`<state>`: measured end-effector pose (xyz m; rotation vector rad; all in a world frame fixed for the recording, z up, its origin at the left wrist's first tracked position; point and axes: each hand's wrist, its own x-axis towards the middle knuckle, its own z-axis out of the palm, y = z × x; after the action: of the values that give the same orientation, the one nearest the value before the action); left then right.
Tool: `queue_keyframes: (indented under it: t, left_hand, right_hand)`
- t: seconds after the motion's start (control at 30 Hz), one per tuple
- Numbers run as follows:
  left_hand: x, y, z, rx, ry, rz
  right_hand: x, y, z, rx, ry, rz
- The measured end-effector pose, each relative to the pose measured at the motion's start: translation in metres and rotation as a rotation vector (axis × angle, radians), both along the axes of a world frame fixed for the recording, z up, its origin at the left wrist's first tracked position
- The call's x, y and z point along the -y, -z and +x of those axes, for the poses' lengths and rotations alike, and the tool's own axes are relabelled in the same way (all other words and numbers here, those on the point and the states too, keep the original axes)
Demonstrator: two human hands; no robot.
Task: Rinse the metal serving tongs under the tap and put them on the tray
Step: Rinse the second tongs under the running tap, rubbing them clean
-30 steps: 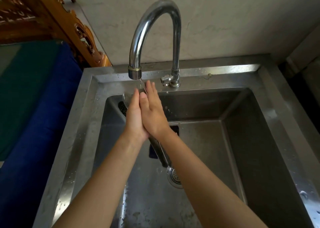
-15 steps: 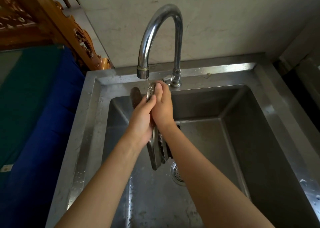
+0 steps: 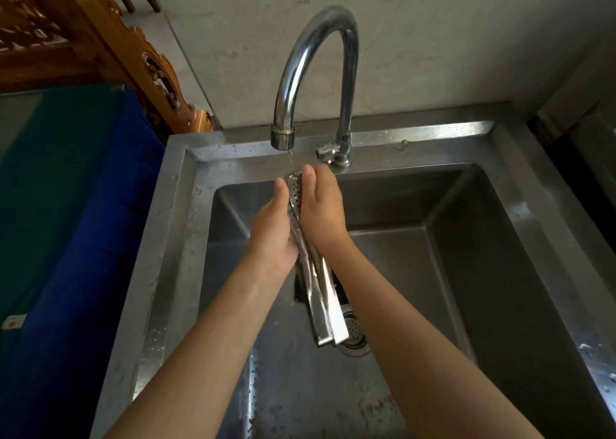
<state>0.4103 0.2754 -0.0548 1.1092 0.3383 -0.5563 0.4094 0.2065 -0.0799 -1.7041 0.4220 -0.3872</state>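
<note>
The metal serving tongs [image 3: 321,288] are pressed between my two palms over the sink basin. Their perforated tip pokes out at my fingertips, just under the spout of the chrome tap [image 3: 316,72]. A thin stream of water falls from the spout onto that tip. The handle end sticks out below my wrists, above the drain. My left hand [image 3: 271,225] lies flat against the tongs' left side, and my right hand [image 3: 323,208] against their right side. No tray is in view.
The steel sink [image 3: 500,272] fills the middle, with a round drain [image 3: 355,333] on its floor and water drops on its rim. A blue and green cloth surface [image 3: 66,205] lies to the left, carved wooden furniture [image 3: 110,48] behind it. A grey wall stands behind the tap.
My hands have slid along the tongs, so more of the shiny handle now shows below my wrists. The perforated tip has come into view between my fingertips under the water.
</note>
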Motion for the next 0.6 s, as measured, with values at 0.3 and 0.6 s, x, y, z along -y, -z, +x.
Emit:
queue_keyframes:
  t: [0.3, 0.6]
  left_hand:
    - [0.001, 0.003, 0.000, 0.178, -0.005, -0.054]
    - [0.010, 0.006, 0.014, 0.069, -0.101, 0.081]
  right_hand:
    - [0.009, -0.013, 0.005, -0.035, 0.011, 0.210]
    - [0.019, 0.007, -0.026, 0.154, -0.233, 0.488]
